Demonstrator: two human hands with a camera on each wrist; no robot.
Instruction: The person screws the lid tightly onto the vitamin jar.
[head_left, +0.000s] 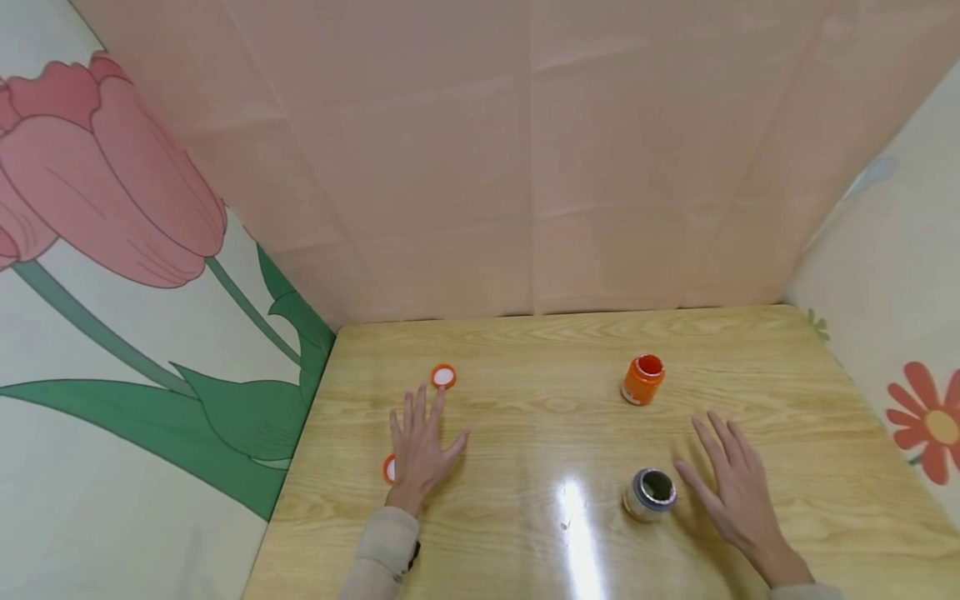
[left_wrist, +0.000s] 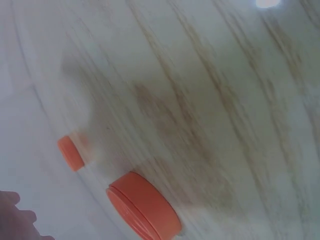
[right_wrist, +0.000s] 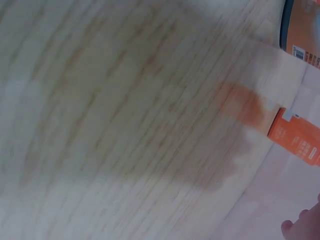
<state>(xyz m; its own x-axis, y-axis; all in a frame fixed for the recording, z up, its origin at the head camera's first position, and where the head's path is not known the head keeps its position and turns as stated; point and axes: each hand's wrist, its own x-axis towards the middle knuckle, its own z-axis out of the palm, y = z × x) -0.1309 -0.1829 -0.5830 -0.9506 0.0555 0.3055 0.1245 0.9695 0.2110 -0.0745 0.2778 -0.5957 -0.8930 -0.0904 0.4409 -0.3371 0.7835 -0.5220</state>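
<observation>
My left hand (head_left: 422, 450) is spread with straight fingers over the left of the table, holding nothing. Just past its fingertips lies an orange-rimmed lid (head_left: 444, 376) with a white middle. Another such lid (head_left: 389, 469) is partly hidden by the hand; both lids (left_wrist: 142, 207) show in the left wrist view. On the right, my right hand (head_left: 731, 483) hovers with fingers apart and nothing in its grasp. Left of its thumb stands a small uncapped jar (head_left: 649, 495) with a dark inside and a blue-grey rim. Farther back is an uncapped orange jar (head_left: 642, 380), red inside.
A wood-grain table (head_left: 525, 417) carries everything. Pinkish sheeting (head_left: 525, 167) hangs behind its back edge. Side panels printed with a pink tulip (head_left: 120, 167) and a red flower (head_left: 930, 421) flank it. A bright light reflection lies near the front middle.
</observation>
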